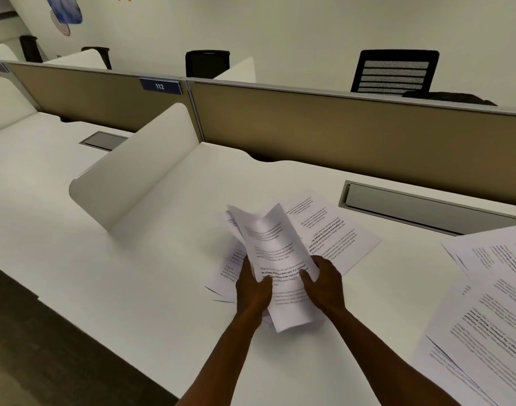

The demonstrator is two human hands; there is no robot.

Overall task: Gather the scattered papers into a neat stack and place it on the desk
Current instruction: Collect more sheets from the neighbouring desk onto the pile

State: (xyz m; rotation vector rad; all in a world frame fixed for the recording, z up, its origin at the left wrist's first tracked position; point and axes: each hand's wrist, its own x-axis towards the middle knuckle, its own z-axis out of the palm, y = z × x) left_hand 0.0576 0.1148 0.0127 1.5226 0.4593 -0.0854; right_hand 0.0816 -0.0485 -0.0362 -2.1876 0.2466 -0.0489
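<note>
A bundle of printed white papers (275,253) is held above the white desk (139,282), its top bending and fanned. My left hand (252,285) grips its left edge and my right hand (324,284) grips its right edge, thumbs on the top sheet. More printed sheets lie flat on the desk: one (338,230) behind my right hand, a few (229,268) under my left hand, and several loose papers (491,312) spread at the right edge of the view.
A white curved divider (128,177) stands on the desk to the left. A tan partition (338,127) labelled 112 runs along the back. A grey cable tray (426,206) is sunk into the desk at the right. Black chairs (394,71) stand beyond.
</note>
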